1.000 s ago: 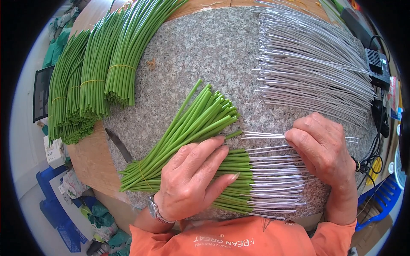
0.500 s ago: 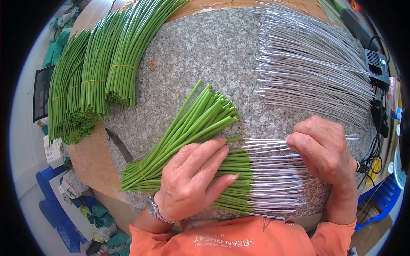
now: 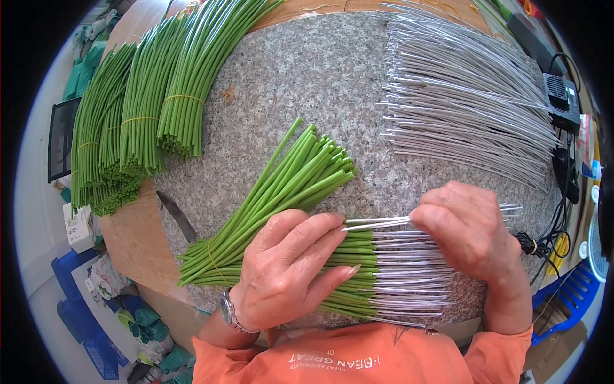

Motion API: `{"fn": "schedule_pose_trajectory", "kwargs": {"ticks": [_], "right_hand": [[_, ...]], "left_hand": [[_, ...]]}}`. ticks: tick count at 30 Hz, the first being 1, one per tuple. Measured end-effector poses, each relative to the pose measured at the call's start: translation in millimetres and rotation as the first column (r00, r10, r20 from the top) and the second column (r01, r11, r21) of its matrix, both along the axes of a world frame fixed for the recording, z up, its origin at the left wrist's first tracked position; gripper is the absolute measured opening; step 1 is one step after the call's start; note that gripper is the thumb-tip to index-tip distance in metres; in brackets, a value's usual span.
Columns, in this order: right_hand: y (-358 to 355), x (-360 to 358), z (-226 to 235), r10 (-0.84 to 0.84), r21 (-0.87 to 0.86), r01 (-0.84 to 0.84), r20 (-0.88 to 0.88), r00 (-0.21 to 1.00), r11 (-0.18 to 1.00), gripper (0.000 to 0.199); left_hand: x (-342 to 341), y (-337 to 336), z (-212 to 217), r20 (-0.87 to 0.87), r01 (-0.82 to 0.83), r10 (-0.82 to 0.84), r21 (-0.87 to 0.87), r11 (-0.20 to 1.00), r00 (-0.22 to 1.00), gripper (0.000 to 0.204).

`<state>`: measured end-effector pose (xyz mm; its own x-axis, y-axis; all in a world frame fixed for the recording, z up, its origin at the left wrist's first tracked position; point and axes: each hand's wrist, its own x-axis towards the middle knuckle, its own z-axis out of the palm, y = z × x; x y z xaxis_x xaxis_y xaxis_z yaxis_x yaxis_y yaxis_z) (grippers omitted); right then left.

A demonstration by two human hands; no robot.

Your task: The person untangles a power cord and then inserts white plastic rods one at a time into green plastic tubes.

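Observation:
My left hand (image 3: 288, 272) lies flat on a row of green tubes (image 3: 348, 278) that have thin white wires (image 3: 409, 278) sticking out of their right ends. My right hand (image 3: 470, 233) pinches a white wire (image 3: 377, 223) at the top of that row, its tip at the end of a green tube by my left forefinger. A loose bundle of green tubes (image 3: 281, 189) fans out up and to the right from under my left hand. All of it rests on a grey speckled stone slab (image 3: 300, 83).
A big pile of loose white wires (image 3: 467, 89) lies at the slab's far right. Banded bundles of green tubes (image 3: 147, 109) lie at the far left. A dark blade (image 3: 176, 214) rests on the slab's left edge. Black cables and a black device (image 3: 559, 102) sit at the right.
My right hand has slid a little to the left along the white wire toward the green tube ends. My left hand has stayed put.

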<state>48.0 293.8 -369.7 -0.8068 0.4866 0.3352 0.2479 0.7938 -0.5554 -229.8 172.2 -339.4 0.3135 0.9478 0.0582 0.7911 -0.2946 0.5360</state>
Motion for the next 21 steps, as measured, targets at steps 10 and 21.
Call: {"fn": "schedule_pose_trajectory", "kwargs": {"ticks": [10,21], "right_hand": [[-25,-18,3,0.045,0.086,-0.031,-0.162,0.986,0.996,0.022],[-13,0,17,-0.206,0.232,0.190,0.048,0.977,0.954,0.024]], "left_hand": [[0,2,-1,0.018,0.012,-0.012,-0.004,1.000,1.000,0.048],[1,-2,-2,-0.028,-0.068,0.069,0.034,0.997,0.997,0.055]]}}
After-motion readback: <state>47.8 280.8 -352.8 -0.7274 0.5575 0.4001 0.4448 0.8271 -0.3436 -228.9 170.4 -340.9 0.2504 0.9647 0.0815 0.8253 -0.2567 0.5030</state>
